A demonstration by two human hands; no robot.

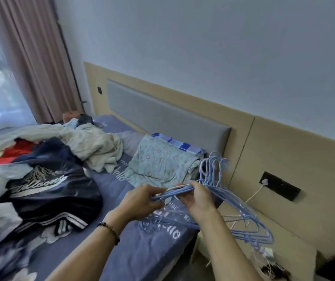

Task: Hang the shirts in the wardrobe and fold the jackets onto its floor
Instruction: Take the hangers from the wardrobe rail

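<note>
Bedroom setting: a bed [134, 258] with a blue cover runs from the near edge to a padded headboard [162, 116] at the far right. Both hands work at its right side. Right hand [198, 196] fingers curl round a bundle of blue hangers [241, 226], hooks pointing far. Left hand [142, 199] pinches the near ends of the wires. Recommended: hold the bundle firm with the right hand, peel one hanger free with the left, and keep the hooks aligned to prevent snagging. Garments lie left: a dark jacket [55, 191] near, pale shirts [93, 145] farther. No wardrobe is in view.
</note>
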